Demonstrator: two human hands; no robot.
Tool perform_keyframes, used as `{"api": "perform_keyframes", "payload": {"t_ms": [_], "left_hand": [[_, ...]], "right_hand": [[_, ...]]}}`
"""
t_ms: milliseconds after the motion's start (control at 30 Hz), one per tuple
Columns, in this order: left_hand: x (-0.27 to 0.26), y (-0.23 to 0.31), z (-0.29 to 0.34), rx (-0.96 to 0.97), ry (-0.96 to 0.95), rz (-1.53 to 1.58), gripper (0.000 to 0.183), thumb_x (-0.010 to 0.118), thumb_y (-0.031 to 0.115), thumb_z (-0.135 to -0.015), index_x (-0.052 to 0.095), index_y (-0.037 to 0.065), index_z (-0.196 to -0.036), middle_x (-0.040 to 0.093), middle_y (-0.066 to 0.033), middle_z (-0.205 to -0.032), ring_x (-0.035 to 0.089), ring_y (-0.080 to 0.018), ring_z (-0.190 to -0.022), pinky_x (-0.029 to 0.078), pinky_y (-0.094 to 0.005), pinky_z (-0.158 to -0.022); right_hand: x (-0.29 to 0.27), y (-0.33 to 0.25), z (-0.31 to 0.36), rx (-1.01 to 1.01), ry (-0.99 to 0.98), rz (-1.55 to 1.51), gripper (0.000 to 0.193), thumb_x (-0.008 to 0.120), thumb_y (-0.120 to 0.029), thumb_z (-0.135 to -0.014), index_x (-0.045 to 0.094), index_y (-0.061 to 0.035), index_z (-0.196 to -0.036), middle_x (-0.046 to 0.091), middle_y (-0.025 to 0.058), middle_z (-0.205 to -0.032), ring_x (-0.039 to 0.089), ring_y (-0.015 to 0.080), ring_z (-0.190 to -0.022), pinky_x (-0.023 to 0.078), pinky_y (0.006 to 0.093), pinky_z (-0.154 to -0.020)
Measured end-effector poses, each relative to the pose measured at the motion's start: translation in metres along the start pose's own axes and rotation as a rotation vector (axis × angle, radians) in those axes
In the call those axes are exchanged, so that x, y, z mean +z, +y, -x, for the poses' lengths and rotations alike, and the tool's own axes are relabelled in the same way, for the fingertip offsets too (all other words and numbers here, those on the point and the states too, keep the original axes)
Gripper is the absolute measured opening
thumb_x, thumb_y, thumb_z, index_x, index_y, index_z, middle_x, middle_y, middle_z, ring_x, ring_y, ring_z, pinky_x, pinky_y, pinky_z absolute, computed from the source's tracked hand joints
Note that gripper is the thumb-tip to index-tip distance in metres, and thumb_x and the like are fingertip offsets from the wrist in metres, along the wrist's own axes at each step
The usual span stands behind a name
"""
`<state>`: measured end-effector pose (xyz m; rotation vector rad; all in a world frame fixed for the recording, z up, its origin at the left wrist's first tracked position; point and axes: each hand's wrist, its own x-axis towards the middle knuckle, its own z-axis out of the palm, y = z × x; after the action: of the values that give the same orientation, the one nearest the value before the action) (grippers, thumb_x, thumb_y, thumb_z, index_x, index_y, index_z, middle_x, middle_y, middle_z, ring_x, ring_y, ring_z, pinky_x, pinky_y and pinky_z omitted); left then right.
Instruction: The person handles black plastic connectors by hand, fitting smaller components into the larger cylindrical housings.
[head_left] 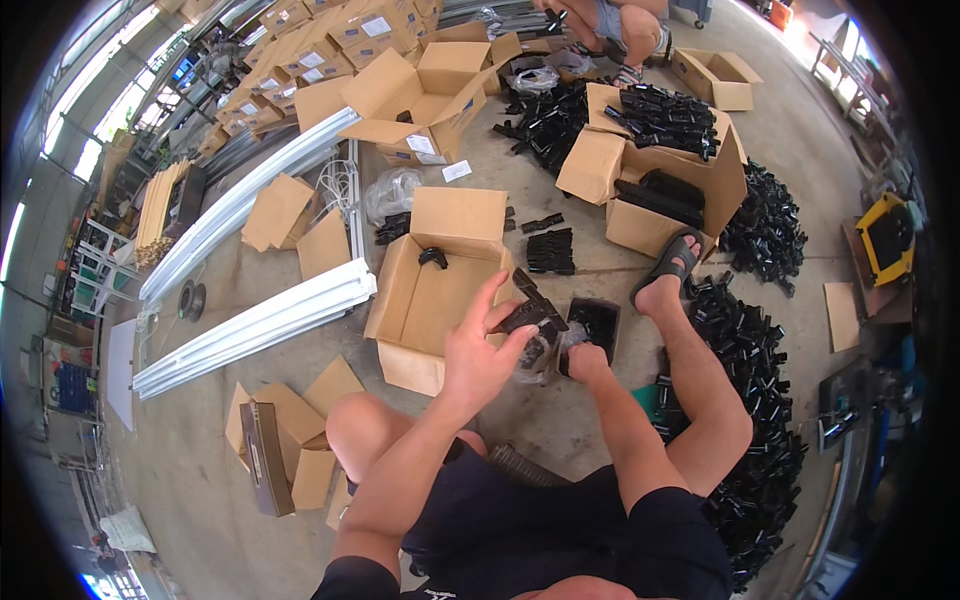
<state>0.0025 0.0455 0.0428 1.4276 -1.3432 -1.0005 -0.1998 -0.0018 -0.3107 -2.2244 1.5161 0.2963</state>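
My left hand (476,350) is raised in front of my knees, thumb and fingers curled round black plastic pieces (536,300), one of them long and flat. To its right, my right hand (588,362) is closed at the near edge of a small dark open box (598,318). Crumpled clear plastic (572,336) shows beside that hand; its fingertips are hidden. Just left of my left hand stands an open cardboard box (405,300) with a black part (433,258) inside. Black pieces (550,250) lie in a row beyond my hands.
Heaps of black parts (745,400) spread along my right leg. Another open carton (650,225) holds black pieces. White metal profiles (260,325) lie to the left. Stacked cartons (330,45) and another person (630,25) are at the back. Flattened cardboard (310,440) lies near my left knee.
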Motion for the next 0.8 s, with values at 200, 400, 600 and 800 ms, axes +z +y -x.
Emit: {"api": "perform_keyframes", "payload": {"t_ms": [200, 400, 600, 800], "left_hand": [[0.012, -0.013, -0.005, 0.033, -0.006, -0.102, 0.075, 0.077, 0.002, -0.087, 0.041, 0.007, -0.152, 0.073, -0.0194, -0.118, 0.07, -0.0176, -0.104, 0.055, -0.031, -0.093], [0.016, -0.024, -0.017, -0.025, -0.038, 0.056, 0.078, 0.077, 0.004, -0.088, 0.036, 0.008, -0.155, 0.071, -0.0217, -0.121, 0.07, -0.0179, -0.103, 0.055, -0.0315, -0.091], [0.017, -0.026, -0.022, 0.022, -0.005, -0.098, 0.083, 0.078, 0.005, -0.088, 0.033, 0.013, -0.158, 0.073, -0.0198, -0.116, 0.07, -0.0169, -0.101, 0.055, -0.0322, -0.09], [0.019, -0.045, -0.024, 0.17, 0.032, -0.347, 0.085, 0.078, 0.009, -0.088, 0.031, 0.017, -0.159, 0.075, -0.0186, -0.114, 0.074, -0.0285, -0.106, 0.057, -0.0338, -0.083]], "right_hand": [[-0.018, -0.002, 0.007, 0.014, 0.18, -0.387, 0.019, 0.065, -0.016, -0.079, 0.071, -0.0005, -0.087, 0.075, 0.0191, -0.094, 0.072, 0.0366, -0.09, 0.059, 0.0427, -0.082], [-0.121, -0.005, 0.008, 0.001, 0.094, -1.346, 0.006, 0.061, -0.004, -0.093, 0.057, -0.0008, -0.092, 0.068, 0.0102, -0.077, 0.069, 0.0166, -0.065, 0.055, 0.0307, -0.054], [-0.2, -0.003, 0.046, 0.012, 0.193, -1.505, 0.007, 0.066, -0.007, -0.096, 0.061, -0.003, -0.099, 0.065, 0.0031, -0.078, 0.062, 0.0111, -0.059, 0.046, 0.0247, -0.05], [-0.205, -0.007, 0.07, 0.046, 0.211, -1.782, 0.012, 0.071, -0.006, -0.095, 0.071, -0.0009, -0.106, 0.067, 0.0009, -0.083, 0.059, 0.0082, -0.066, 0.045, 0.0222, -0.056]]}}
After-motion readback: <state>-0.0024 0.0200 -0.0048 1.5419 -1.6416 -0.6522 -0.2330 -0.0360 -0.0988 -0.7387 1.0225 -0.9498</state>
